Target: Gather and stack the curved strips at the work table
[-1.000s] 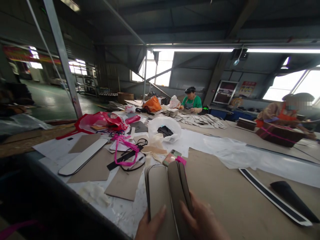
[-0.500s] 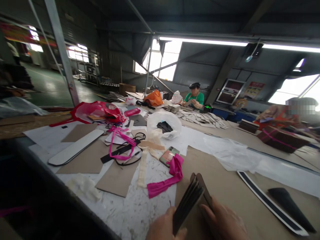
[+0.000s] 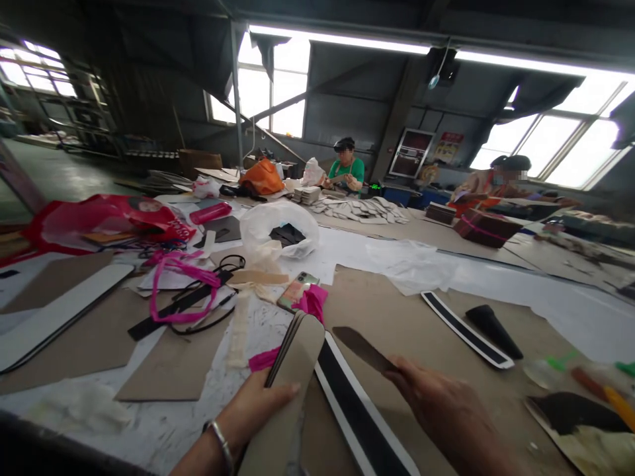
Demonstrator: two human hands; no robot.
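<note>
My left hand [image 3: 255,403], with a bracelet at the wrist, grips a stack of long, round-ended strips [image 3: 305,344]. The top strip turns its pale face up. My right hand [image 3: 436,403] pinches one dark brown strip [image 3: 361,345] by its near end, apart from the stack. On the brown sheet [image 3: 377,297] between my hands lies a long black strip with a white border [image 3: 354,403]. A similar bordered strip [image 3: 466,328] and a black tapered piece [image 3: 493,330] lie to the right.
Left are pink ties [image 3: 186,287], a phone [image 3: 292,289], grey-brown sheets [image 3: 169,370] and a white plastic bag [image 3: 248,228]. Brushes or tools with coloured handles [image 3: 615,400] lie at lower right. Two people [image 3: 350,168] work across the table, near piled pieces [image 3: 357,210].
The view has swung to the right. One strip is now apart from the stack in my right hand. The stack has turned pale face up, and the bordered strip beneath my hands shows.
</note>
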